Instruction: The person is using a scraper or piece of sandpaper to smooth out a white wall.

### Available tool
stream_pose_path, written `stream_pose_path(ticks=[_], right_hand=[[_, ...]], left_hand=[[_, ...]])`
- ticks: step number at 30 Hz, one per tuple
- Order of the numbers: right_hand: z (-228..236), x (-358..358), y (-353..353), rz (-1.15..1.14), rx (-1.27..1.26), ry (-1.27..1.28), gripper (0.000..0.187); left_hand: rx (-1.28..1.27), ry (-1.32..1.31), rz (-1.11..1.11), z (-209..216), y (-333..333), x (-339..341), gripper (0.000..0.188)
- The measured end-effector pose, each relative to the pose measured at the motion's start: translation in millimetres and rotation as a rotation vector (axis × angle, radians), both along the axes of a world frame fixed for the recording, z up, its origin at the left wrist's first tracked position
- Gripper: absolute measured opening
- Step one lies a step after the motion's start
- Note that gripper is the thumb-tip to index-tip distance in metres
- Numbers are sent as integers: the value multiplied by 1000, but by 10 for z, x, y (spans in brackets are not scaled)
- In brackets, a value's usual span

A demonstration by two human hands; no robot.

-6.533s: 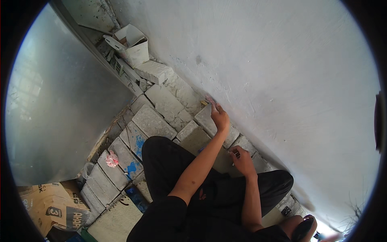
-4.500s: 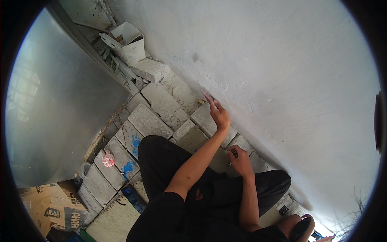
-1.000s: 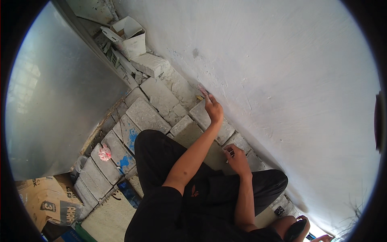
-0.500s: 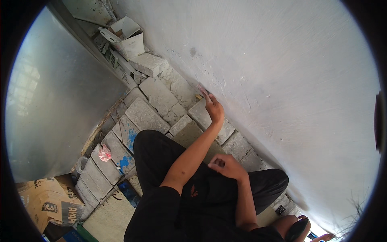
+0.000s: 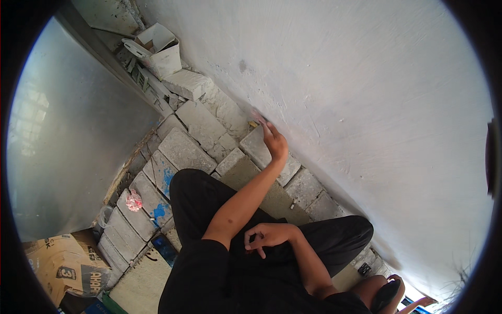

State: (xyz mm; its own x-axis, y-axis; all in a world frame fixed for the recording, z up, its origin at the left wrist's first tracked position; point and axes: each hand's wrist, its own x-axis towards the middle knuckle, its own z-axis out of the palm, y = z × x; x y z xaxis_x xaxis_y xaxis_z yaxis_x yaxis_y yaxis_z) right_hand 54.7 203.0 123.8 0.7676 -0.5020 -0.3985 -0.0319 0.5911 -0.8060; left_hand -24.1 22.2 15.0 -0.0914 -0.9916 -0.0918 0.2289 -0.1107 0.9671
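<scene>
Reaching to wall (image 5: 366,104) base | L hand (image 5: 273,140): fingers (image 5: 260,118) straight, hold unclear | R hand (image 5: 267,236): half-open, looks empty, over trousers (image 5: 342,238)

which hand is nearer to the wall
Left. The left hand reaches to the foot of the wall, fingers close against it; the right hand is over the black trousers, farther back from it.

Wall (image 5: 376,104) was whitish-gray, upright, btm edge running alongside the paving bricks (image 5: 185,149); dark spot (image 5: 242,65), raised specks & scratches showed nr its btm edge, surf. uneven.
</scene>
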Motion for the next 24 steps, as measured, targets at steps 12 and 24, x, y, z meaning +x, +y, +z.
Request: stream_pose_path(ticks=[12, 24], right_hand=[[-88, -55, -34, -29, 108, 48, 31], [-181, -32, -45, -70, 113, 52, 30]], left_hand=[[-26, -67, 59, 198, 102, -30, 67], [66, -38, 10, -24, 24, -44, 63]])
